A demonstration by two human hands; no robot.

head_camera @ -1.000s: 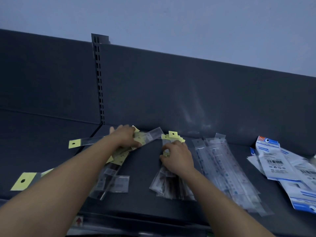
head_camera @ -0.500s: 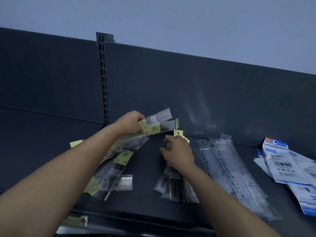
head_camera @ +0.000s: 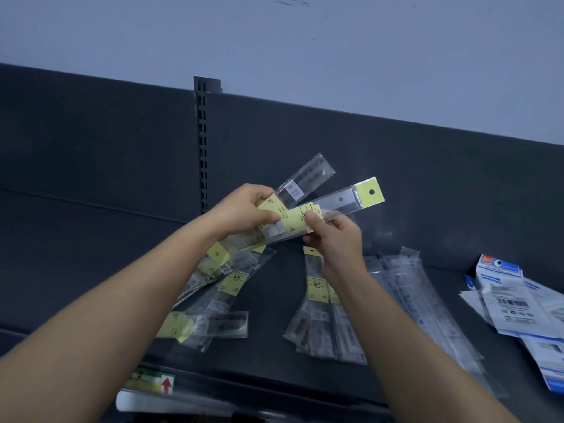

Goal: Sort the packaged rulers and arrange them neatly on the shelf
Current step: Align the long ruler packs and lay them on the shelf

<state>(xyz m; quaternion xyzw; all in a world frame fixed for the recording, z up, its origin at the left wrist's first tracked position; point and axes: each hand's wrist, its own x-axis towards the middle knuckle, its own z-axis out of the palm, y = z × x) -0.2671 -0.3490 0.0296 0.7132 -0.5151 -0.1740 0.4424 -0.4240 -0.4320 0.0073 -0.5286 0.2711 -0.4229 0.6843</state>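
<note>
Packaged rulers (head_camera: 338, 200), seemingly three, long axes up-right, pinched by fingers of left hand (head_camera: 244, 209), right hand (head_camera: 334, 239)

Above the dark shelf (head_camera: 274, 355) we see the left hand (head_camera: 241, 212) and right hand (head_camera: 332, 239) gripping a fanned bundle of packaged rulers (head_camera: 335, 199); more ruler packs (head_camera: 320, 319) lie below.

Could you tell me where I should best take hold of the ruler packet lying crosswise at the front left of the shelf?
The crosswise ruler packet lies flat across the slanted packets, and its clear right end juts past them over the bare shelf. I would pinch that end, coming from the right.
</note>
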